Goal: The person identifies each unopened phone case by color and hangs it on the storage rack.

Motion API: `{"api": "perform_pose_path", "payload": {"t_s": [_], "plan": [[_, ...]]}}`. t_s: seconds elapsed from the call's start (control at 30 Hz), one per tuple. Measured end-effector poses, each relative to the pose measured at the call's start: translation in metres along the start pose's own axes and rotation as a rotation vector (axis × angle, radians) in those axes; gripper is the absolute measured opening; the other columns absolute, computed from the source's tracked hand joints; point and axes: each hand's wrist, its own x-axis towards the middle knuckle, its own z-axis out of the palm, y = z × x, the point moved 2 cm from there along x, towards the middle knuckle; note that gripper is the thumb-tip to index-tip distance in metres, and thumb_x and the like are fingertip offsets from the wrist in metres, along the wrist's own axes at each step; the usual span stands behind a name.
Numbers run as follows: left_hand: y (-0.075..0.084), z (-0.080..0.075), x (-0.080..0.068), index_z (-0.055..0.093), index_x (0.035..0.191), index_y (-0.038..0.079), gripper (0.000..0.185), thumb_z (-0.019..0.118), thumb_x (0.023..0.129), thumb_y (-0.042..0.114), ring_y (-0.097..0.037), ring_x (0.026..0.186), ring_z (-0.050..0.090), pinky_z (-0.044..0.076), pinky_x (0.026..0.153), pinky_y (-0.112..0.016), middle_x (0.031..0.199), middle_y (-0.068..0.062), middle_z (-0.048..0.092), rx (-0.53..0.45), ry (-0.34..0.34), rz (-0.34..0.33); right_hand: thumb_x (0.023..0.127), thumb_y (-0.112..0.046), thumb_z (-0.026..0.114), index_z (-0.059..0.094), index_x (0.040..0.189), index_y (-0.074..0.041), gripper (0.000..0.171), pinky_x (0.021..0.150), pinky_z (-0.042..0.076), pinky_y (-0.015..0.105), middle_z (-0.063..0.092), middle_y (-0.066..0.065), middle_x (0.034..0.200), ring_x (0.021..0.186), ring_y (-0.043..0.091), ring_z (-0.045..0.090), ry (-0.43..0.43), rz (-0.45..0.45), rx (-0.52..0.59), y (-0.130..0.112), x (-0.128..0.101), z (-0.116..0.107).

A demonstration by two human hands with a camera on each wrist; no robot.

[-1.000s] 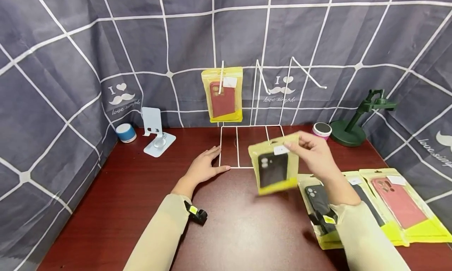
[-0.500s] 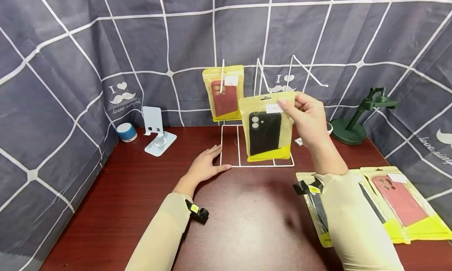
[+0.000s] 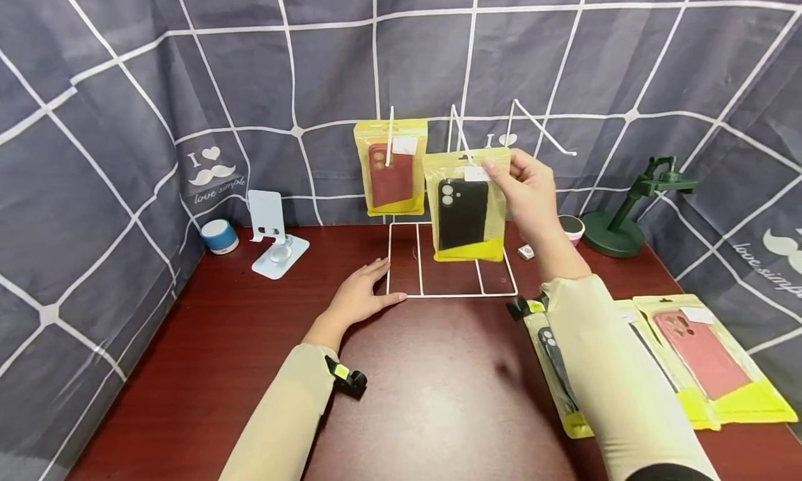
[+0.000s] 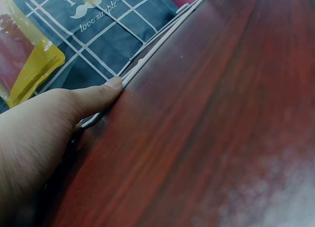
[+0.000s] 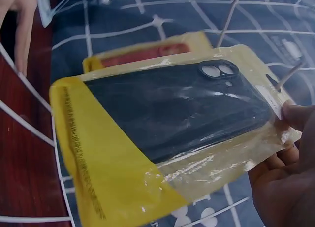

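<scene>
We judge the step in hand to be hanging the bag with the black case (image 3: 466,206) on the middle hook (image 3: 462,134) of the white wire rack (image 3: 460,296); our right hand (image 3: 532,192) pinches the bag's upper right corner, holding it in the air above the rack's base; our left hand (image 3: 360,296) rests on the base's left front corner, fingers extended, gripping nothing; the hook tip meets the hang slot (image 5: 272,81), though we cannot tell whether it is through; the next move seems to call for sliding the bag back along the hook while the rack is steadied; the bag is clear and glossy, slightly tilted, with a white label (image 3: 476,174), a slanted yellow bottom (image 5: 113,158) and two round camera holes showing in the case.
</scene>
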Motion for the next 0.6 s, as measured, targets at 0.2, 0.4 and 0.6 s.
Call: {"api": "perform_pose_path", "payload": {"t_s": [0.2,0.4,0.6], "plan": [[-0.005,0.001,-0.001,0.042,0.154,0.012,0.097,0.062,0.083,0.075,-0.021,0.148,0.032,0.024,0.122,-0.038,0.159,-0.004,0.038,0.002,0.003,-0.004,0.093,-0.02,0.075,0.074,0.103,-0.004,0.019,0.058,0.057,0.024,0.074,0.002,0.082,0.065,0.012,0.068,0.02,0.078,-0.117,0.017,0.034,0.002],[-0.004,0.001,0.001,0.043,0.154,0.012,0.096,0.062,0.084,0.074,-0.021,0.148,0.032,0.024,0.122,-0.039,0.159,-0.004,0.038,0.002,0.01,0.009,0.094,-0.021,0.073,0.072,0.105,-0.002,0.021,0.056,0.055,0.024,0.073,0.001,0.082,0.064,0.012,0.064,0.026,0.089,-0.182,0.022,0.054,-0.001],[-0.001,-0.001,0.0,0.043,0.153,0.011,0.096,0.062,0.084,0.074,-0.022,0.148,0.032,0.024,0.122,-0.038,0.159,-0.004,0.038,0.008,0.01,0.014,0.093,-0.015,0.074,0.07,0.098,-0.004,0.013,0.049,0.044,0.02,0.071,-0.002,0.078,0.058,0.008,0.054,0.045,0.082,-0.243,0.024,0.058,0.0]]}}
